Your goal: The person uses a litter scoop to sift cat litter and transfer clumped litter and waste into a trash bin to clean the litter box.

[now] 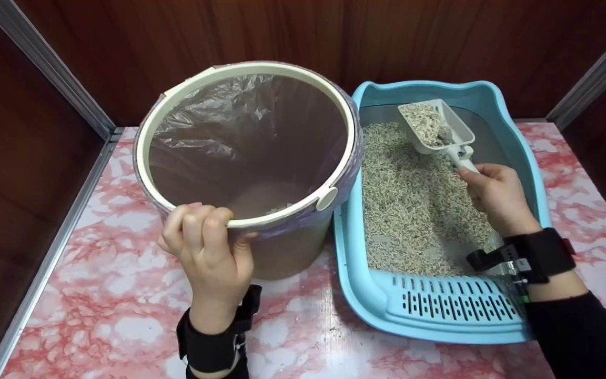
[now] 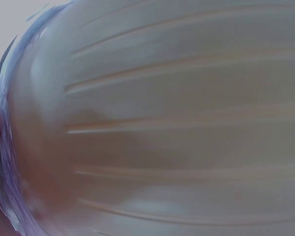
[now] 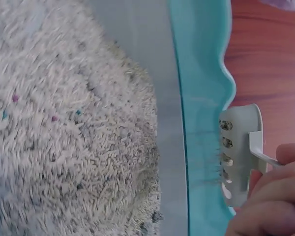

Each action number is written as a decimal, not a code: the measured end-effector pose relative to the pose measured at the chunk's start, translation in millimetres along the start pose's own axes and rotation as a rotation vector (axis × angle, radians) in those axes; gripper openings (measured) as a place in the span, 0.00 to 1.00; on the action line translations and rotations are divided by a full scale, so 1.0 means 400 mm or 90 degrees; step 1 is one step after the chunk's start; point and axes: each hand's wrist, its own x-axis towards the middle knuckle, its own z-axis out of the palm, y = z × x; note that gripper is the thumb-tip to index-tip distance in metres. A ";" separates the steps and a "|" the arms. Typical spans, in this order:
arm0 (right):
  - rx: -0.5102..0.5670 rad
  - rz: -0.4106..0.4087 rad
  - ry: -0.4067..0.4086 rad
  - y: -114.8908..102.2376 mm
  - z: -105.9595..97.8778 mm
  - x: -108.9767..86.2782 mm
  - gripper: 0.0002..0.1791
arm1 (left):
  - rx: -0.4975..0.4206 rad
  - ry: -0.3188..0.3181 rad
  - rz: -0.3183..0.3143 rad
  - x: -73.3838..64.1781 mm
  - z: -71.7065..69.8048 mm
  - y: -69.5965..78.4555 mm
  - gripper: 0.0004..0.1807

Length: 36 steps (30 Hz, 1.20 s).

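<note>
My right hand [image 1: 497, 195] grips the handle of a white litter scoop [image 1: 458, 129], held above the litter box. A heap of litter with a greyish clump fills part of the scoop. In the right wrist view the slotted scoop [image 3: 243, 152] shows from the side, fingers round its handle. The blue litter box [image 1: 347, 263] contains pale pellet litter [image 1: 413, 210]. My left hand [image 1: 208, 247] holds the near rim of a bin [image 1: 287, 258], its fingers curled over the cream ring. A thin purplish bag lines the bin. The left wrist view shows mostly the ribbed bin wall [image 2: 187, 113].
The bin stands directly left of the litter box, both on a red-and-white marbled surface [image 1: 103, 295]. Dark wood panels [image 1: 292, 31] rise behind and at both sides. A slotted step [image 1: 455, 300] forms the box's near end.
</note>
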 end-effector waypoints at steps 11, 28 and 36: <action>0.217 0.079 -0.091 -0.004 -0.008 -0.006 0.13 | 0.000 -0.007 0.003 -0.002 -0.004 -0.002 0.28; -0.489 -0.092 0.108 0.005 0.011 -0.007 0.21 | 0.000 -0.004 -0.002 -0.002 -0.001 0.001 0.28; -0.497 -0.108 0.112 0.005 0.014 -0.004 0.21 | 0.002 -0.013 -0.002 -0.001 -0.004 -0.002 0.27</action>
